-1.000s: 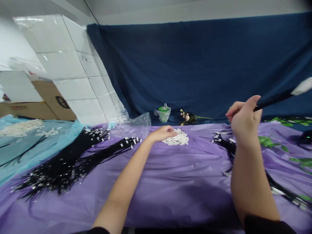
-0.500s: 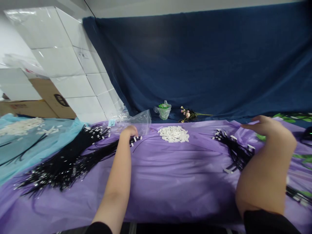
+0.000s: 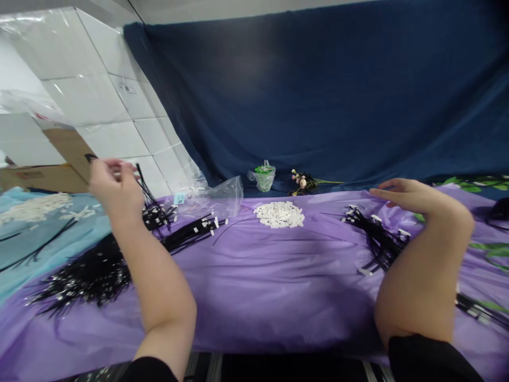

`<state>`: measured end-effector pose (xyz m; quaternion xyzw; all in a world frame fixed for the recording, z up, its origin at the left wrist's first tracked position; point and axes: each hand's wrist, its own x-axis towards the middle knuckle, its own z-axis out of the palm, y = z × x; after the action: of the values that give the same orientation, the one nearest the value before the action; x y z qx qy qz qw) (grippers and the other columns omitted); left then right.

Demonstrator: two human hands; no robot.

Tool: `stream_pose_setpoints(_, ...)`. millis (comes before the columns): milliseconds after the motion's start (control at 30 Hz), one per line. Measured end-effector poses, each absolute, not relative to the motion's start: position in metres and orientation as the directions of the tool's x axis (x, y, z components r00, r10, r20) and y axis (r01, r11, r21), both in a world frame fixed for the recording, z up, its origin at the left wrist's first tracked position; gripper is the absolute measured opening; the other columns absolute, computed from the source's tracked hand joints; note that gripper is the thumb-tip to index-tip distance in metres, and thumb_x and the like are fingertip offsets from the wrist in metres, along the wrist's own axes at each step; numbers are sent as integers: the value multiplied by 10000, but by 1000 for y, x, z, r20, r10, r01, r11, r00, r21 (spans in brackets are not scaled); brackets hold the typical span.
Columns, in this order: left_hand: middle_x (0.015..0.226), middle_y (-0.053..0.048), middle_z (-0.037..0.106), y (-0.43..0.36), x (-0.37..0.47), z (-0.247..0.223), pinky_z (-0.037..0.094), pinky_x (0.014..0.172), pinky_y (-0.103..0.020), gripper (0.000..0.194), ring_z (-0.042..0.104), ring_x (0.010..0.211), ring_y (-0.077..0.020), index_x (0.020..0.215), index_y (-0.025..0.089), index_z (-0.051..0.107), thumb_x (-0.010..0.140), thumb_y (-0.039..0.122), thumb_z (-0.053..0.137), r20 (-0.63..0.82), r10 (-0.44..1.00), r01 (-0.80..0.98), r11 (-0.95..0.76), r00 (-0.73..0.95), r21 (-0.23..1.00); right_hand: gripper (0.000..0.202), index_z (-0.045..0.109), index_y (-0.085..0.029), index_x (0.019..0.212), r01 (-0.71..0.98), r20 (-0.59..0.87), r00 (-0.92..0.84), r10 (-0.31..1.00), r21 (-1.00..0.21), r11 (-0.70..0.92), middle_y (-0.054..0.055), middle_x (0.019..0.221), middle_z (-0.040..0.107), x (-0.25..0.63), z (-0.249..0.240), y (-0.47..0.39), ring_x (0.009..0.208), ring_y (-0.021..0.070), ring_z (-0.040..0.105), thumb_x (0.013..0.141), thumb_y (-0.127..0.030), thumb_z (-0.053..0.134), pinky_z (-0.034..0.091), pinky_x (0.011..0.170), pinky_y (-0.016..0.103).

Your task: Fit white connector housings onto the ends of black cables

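Note:
My left hand (image 3: 117, 185) is raised over the left-hand pile, its fingers closed on thin black cords (image 3: 146, 188) that hang down beside the fingertips. How many cords are pinched I cannot tell. Under it spreads a large pile of black cords with white end pieces (image 3: 99, 265), and a second bundle (image 3: 194, 231) points toward the middle. My right hand (image 3: 413, 197) hovers above a smaller bundle of black cords (image 3: 377, 236), fingers stretched out, holding nothing visible. Between both hands lies a heap of small white pieces (image 3: 279, 215).
A purple cloth (image 3: 286, 297) covers the table, with light blue cloth (image 3: 19, 249) at left. Behind are a clear plastic bag (image 3: 217, 197), a wrapped green-and-clear cup (image 3: 264, 178) and artificial flowers (image 3: 304, 183). White boxes (image 3: 99, 101) are stacked at left; a blue curtain (image 3: 318, 95) hangs behind.
My left hand has moved left and up from the end of the second bundle, with black cords now hanging from its fingers. My right hand has shifted slightly left and up in view.

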<state>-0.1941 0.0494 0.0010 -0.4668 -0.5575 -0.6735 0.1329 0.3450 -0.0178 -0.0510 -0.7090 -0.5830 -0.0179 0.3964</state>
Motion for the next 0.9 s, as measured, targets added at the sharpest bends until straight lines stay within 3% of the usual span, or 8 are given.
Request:
stream_pose_setpoints(133, 664, 54, 553, 39, -157, 37, 451, 508, -162, 117, 579, 577, -44, 869, 115, 517, 840, 1, 518, 883, 73, 680, -609, -464, 408, 377, 652, -173, 806, 803, 532, 234, 814, -578, 147, 79, 684, 615, 321, -53, -20, 677, 176, 537, 792, -549, 624, 400, 630, 323)
stream_pose_setpoints(200, 638, 56, 569, 36, -127, 49, 428, 464, -165, 131, 579, 548, -49, 864, 119, 501, 838, -3, 542, 898, 133, 543, -756, -419, 365, 367, 672, -165, 862, 778, 486, 159, 859, -597, 194, 80, 704, 639, 323, -52, -15, 663, 166, 544, 794, -523, 637, 407, 611, 308)
stream_pose_setpoints(300, 631, 57, 599, 27, -74, 50, 379, 408, -177, 113, 496, 430, -32, 834, 158, 493, 877, 105, 584, 886, 393, 271, -850, -246, 452, 381, 681, -191, 1013, 734, 321, -66, 945, -626, 264, 67, 822, 689, 324, -45, -8, 691, 164, 592, 781, -492, 665, 446, 614, 291)
stream_pose_setpoints(400, 659, 36, 607, 12, -17, 33, 325, 363, -196, 154, 469, 396, -33, 813, 180, 511, 854, 236, 649, 823, 567, 51, -823, 18, 566, 408, 660, -215, 1091, 612, 363, -272, 891, -649, 452, 61, 936, 692, 298, -38, -7, 804, 189, 631, 796, -496, 655, 501, 709, 327)
stream_pose_setpoints(500, 697, 20, 620, 0, 31, 8, 272, 334, -205, 150, 424, 357, -30, 855, 194, 534, 874, 321, 611, 731, 662, -62, -733, 164, 678, 372, 617, -197, 1126, 300, 466, -397, 791, -749, 591, 75, 1042, 671, 252, -37, -11, 919, 182, 625, 855, -452, 606, 508, 794, 336)
stream_pose_setpoints(667, 708, 11, 630, 7, 66, -22, 277, 343, -179, 183, 396, 369, -16, 859, 187, 559, 862, 363, 610, 658, 735, -117, -648, 162, 753, 203, 583, -160, 880, -94, 382, -413, 827, -921, 379, 23, 819, 647, 203, -42, -7, 728, 111, 609, 847, -359, 605, 493, 676, 255)
stream_pose_setpoints(767, 730, 2, 643, 18, 67, -26, 241, 322, -173, 199, 373, 351, -10, 859, 182, 561, 843, 369, 628, 646, 756, -125, -635, 103, 763, 240, 450, -193, 715, -160, 318, -358, 878, -947, 277, -51, 615, 546, 206, -43, -2, 530, 75, 528, 834, -346, 591, 480, 597, 241)
stream_pose_setpoints(900, 569, 39, 535, 20, 55, -16, 175, 308, -170, 225, 320, 320, -17, 794, 177, 541, 783, 347, 688, 534, 827, -162, -511, 174, 844, 286, 401, -214, 708, 25, 402, -340, 850, -900, 436, -106, 520, 326, 220, -42, 0, 420, 51, 278, 850, -390, 577, 280, 426, 198)
